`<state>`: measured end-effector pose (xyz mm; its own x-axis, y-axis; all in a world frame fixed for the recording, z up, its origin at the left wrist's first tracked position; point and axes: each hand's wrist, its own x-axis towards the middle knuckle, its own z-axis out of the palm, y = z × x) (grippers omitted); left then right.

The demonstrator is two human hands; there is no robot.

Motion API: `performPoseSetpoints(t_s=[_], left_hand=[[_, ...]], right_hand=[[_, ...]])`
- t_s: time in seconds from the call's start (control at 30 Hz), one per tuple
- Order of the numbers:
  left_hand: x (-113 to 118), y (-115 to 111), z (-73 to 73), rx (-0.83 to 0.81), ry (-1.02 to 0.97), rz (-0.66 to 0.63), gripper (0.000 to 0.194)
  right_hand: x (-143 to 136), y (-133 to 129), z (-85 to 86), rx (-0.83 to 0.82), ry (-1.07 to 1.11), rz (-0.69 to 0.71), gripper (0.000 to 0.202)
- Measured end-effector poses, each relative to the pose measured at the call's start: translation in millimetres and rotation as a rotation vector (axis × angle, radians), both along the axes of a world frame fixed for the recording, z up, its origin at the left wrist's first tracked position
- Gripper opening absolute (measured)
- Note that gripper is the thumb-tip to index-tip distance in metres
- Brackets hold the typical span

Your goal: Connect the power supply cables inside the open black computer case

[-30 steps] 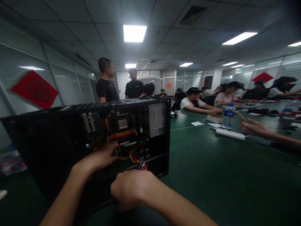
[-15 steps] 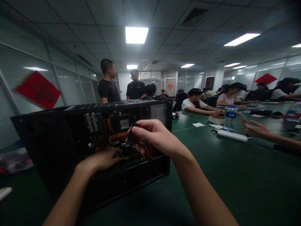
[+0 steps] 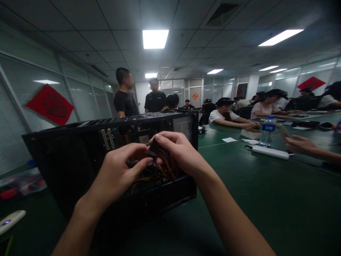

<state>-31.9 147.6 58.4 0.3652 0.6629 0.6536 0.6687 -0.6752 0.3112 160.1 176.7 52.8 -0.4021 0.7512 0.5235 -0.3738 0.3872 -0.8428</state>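
Observation:
A black computer case (image 3: 80,167) stands open-sided before me on the green table, with its inner slots and cables showing. My right hand (image 3: 178,151) pinches a black power connector (image 3: 153,148) between thumb and fingers, in front of the opening. A bundle of coloured wires (image 3: 166,165) runs from the connector down under that hand into the case. My left hand (image 3: 117,169) is closed at the connector's left end, thumb below and index finger above. Part of the motherboard (image 3: 144,138) shows behind the hands; much of it is hidden.
On the green table (image 3: 239,199) to the right are a white power strip (image 3: 270,152), a water bottle (image 3: 267,131) and a small open box (image 3: 250,133). A co-worker's hand (image 3: 301,144) holds a phone. Plastic-wrapped items (image 3: 22,185) and a white device (image 3: 12,221) lie left.
My left hand has come up out of the case to the connector in my right hand. The right hand has turned the connector slightly. The view has shifted a little.

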Motion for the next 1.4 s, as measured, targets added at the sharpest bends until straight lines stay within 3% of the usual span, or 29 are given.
performPoseSetpoints(t_s=[0.37,0.6,1.0,1.23,1.4], left_hand=[[-9.5,0.6,-0.7,0.172,0.065,0.042,0.041],[-9.0,-1.7,-0.5,0.190,0.081,0.041,0.052],[-11.1,-3.2,-1.7,-0.157,-0.053,-0.118,0.063],[-20.7,-6.8,4.8,-0.114,0.009,-0.055,0.052],[-21.9,-8.7,6.3,-0.101,0.024,-0.058,0.051]], right_hand=[[-7.6,-1.2,-4.2,-0.016,-0.071,-0.001,0.040],[-17.6,2.9,-11.5,0.079,-0.124,-0.154,0.044],[-19.8,-1.0,-13.8,0.259,-0.301,-0.308,0.039],[-6.4,-8.8,-5.9,0.206,-0.332,-0.074,0.032],[-3.6,-9.8,-3.3,0.171,-0.336,-0.051,0.032]])
